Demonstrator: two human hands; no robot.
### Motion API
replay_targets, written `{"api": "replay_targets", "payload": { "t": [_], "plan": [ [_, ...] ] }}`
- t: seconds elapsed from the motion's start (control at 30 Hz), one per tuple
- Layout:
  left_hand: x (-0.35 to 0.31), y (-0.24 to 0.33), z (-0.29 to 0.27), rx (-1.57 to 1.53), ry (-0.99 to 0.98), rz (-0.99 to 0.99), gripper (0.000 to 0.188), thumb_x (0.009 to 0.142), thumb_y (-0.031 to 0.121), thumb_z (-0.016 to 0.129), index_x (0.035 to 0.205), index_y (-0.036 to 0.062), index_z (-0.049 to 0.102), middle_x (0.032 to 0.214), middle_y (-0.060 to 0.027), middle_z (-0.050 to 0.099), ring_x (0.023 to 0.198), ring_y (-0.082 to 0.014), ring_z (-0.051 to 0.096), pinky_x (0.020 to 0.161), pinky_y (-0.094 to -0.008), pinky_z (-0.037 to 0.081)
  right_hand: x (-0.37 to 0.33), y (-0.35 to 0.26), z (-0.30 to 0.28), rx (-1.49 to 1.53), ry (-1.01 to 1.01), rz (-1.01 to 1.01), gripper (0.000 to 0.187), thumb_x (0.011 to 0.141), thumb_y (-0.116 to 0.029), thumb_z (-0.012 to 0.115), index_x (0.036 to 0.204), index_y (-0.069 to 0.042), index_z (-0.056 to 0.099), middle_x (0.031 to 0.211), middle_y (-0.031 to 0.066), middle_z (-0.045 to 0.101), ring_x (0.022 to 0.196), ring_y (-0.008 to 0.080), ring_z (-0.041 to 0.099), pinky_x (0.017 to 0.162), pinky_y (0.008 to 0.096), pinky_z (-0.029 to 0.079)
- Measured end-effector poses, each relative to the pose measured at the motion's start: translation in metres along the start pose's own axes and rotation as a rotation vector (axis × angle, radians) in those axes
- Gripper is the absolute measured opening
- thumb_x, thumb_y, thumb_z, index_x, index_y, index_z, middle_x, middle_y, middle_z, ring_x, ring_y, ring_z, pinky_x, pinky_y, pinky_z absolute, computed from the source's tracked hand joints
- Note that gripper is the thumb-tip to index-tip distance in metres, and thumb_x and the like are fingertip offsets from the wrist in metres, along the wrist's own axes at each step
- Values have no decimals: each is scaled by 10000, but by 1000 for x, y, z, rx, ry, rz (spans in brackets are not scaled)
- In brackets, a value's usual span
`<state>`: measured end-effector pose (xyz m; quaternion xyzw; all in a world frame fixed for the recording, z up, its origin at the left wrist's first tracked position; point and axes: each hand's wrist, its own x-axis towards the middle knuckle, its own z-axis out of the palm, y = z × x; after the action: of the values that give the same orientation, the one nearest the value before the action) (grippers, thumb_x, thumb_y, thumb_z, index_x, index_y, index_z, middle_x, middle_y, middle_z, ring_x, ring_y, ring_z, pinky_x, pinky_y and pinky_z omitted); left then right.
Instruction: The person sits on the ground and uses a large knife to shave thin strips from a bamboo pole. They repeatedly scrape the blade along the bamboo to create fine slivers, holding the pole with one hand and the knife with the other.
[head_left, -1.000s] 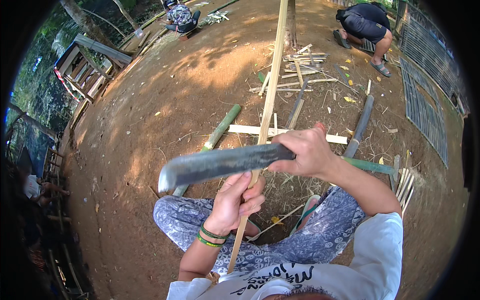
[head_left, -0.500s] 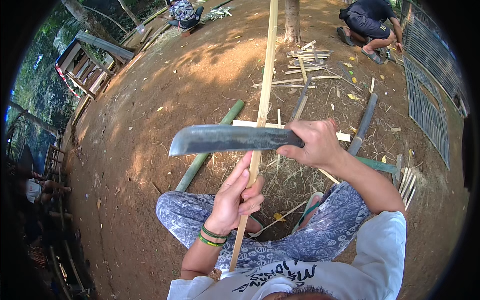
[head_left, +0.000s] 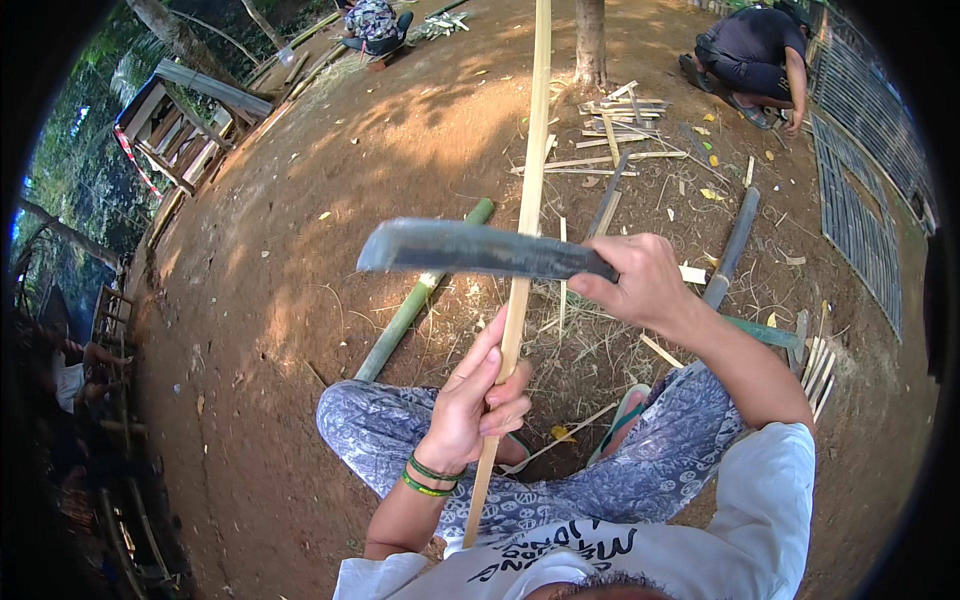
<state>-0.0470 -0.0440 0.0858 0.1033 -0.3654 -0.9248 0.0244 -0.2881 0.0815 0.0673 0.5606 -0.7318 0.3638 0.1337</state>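
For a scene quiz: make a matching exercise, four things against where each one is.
Things:
1. strip
2. blade
3. green pole
4. bands

Places:
A. on the left wrist
B. lying on the dirt
C. in the right hand, held crosswise
D. in the left hand, running away from the person

Pairs: 1-D, 2-C, 3-B, 4-A

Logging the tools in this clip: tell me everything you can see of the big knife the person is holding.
The knife is a long, broad chopping blade of dull grey metal with worn, mottled faces and a blunt, squared-off tip. It is held level and crosswise above the ground, tip toward the person's left. The right hand closes around its handle, which is hidden inside the grip. The blade crosses in front of the thin, pale bamboo strip that the left hand holds upright; whether the edge touches the strip cannot be told.
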Motion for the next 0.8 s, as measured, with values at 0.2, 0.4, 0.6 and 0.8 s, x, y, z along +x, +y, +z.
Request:
{"api": "replay_targets", "payload": {
  "t": [0.2,0.4,0.6,0.8],
  "plan": [
    [14,2,-2,-103,-8,8,475,1079,298,382,1542,292,270,714,49,347,460,-8,270,390,-150,222,-7,-36,3,-26,-85,-219,644,813,-722,607,698,-89,618,562,73,615,476,262,631,455,419,474],
    [11,2,-12,-248,-120,7,527,1073,293,412,1563,326,222,726,39,357,473,-13,280,401,-146,232,-5,-40,1,-37,-57,-221,658,800,-728,612,659,-85,587,554,83,604,462,276,616,456,416,473],
    [7,3,-4,-146,-67,-27,579,1065,338,421,1578,354,153,728,41,350,479,-11,275,413,-138,233,-2,-9,4,-27,71,-92,670,787,-744,619,679,-84,585,527,90,575,464,286,620,428,415,455],
    [4,-1,-4,-167,-80,-43,517,1094,260,325,1581,327,168,715,42,334,482,-16,241,406,-148,226,1,-20,-6,-42,-33,-90,660,823,-723,598,686,-78,598,551,94,604,469,284,625,439,425,465]
  ]
}}
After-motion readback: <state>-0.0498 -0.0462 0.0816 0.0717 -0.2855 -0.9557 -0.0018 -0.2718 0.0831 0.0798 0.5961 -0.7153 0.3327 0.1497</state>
